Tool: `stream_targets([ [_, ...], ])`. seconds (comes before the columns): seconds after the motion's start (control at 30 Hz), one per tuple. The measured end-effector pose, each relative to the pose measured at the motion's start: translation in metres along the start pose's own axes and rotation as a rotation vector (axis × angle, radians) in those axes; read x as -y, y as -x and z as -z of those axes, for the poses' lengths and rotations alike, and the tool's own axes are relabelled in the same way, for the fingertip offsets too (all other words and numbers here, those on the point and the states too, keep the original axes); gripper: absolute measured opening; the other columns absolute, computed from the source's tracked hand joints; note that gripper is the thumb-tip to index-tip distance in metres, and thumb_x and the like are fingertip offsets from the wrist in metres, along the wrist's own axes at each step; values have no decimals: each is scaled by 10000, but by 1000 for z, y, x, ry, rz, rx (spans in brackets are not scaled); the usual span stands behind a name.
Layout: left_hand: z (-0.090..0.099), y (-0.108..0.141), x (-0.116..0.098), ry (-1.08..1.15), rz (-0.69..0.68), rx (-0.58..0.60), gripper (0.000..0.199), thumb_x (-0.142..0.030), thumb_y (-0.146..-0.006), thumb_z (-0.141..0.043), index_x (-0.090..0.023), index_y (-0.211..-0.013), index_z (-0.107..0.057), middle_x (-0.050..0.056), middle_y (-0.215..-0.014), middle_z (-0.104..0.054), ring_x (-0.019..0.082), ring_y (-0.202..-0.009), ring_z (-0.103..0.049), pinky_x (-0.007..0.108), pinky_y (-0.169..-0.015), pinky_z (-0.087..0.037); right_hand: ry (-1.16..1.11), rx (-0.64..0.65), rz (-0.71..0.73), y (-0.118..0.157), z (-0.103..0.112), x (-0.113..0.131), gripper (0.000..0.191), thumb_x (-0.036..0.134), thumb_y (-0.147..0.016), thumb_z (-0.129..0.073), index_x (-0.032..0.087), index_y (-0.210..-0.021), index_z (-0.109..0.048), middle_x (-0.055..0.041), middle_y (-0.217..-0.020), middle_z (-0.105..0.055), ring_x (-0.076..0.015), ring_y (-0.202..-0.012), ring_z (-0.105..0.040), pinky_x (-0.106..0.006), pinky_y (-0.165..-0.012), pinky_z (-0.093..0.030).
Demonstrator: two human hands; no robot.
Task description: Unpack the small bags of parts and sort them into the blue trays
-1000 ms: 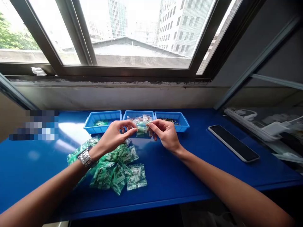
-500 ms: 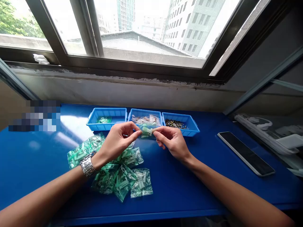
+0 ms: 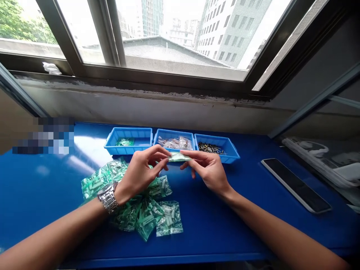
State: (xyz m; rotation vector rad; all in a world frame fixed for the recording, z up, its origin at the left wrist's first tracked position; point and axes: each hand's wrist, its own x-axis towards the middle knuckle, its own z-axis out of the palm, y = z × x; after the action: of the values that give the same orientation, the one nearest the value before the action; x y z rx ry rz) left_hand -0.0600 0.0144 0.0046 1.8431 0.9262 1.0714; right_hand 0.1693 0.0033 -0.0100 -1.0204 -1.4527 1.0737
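A small green plastic packet (image 3: 177, 157) is stretched between my two hands, just in front of the blue bins. My left hand (image 3: 144, 165), with a metal watch (image 3: 108, 197) on its wrist, pinches the packet's left end. Thumb and fingers of my right hand (image 3: 209, 168) close on its right end. What lies inside the packet is hard to make out now. Below and behind my left hand spreads a pile of similar green packets (image 3: 169, 218) with pale pieces and screws in them, partly covered by the hand and forearm.
Three blue bins stand along the back: the left bin (image 3: 128, 150) holds green packets, the middle bin clear bags (image 3: 176, 142), the right bin loose screws (image 3: 210, 147). A phone (image 3: 295, 185) lies at right on the blue table (image 3: 225, 236). A window is behind.
The packet has tilted from showing its face to being nearly edge-on, looking folded or flattened. My right fingers have moved further over it. The view has shifted slightly.
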Motion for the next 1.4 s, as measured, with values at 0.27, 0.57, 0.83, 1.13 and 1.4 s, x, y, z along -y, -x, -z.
stream_targets([
  [0.27,-1,0,2,-148,-206,-93,246,-164,-996,-672,-206,-1238,-679,54,-1214,-776,187,-1080,-777,311,-933,-665,169,-50,141,8,1,2,345,282,-955,-745,268,-1298,-784,-71,-1029,-837,-144,-561,-674,-295,-522,-608],
  [0.57,1,2,4,-236,-266,-131,209,-192,-1016,-668,-203,-1224,-675,62,-1176,-788,186,-992,-782,316,-873,-656,191,-40,163,8,1,5,332,318,-963,-744,282,-1290,-788,-74,-1044,-831,-181,-610,-711,-339,-536,-637],
  [0.83,2,0,-1,-193,-237,-142,109,-213,-992,-708,-191,-1098,-722,50,-1050,-806,183,-947,-774,297,-834,-622,192,12,154,6,3,7,296,317,-947,-756,234,-1226,-813,-93,-1016,-829,-205,-692,-760,-316,-559,-619],
  [1.13,5,-6,-7,258,298,101,327,-451,-924,-763,-161,-835,-641,-23,-520,-621,108,-433,-527,205,-443,-405,92,130,-41,6,-2,11,416,472,-986,-697,185,-690,-640,38,-506,-566,-99,-409,-502,-238,-440,-419],
  [1.4,6,-6,-9,246,345,92,362,-498,-896,-776,-163,-852,-644,-42,-472,-584,89,-386,-473,189,-416,-350,84,103,-57,4,-2,8,428,499,-968,-701,189,-681,-632,46,-492,-527,-96,-405,-459,-243,-425,-370],
])
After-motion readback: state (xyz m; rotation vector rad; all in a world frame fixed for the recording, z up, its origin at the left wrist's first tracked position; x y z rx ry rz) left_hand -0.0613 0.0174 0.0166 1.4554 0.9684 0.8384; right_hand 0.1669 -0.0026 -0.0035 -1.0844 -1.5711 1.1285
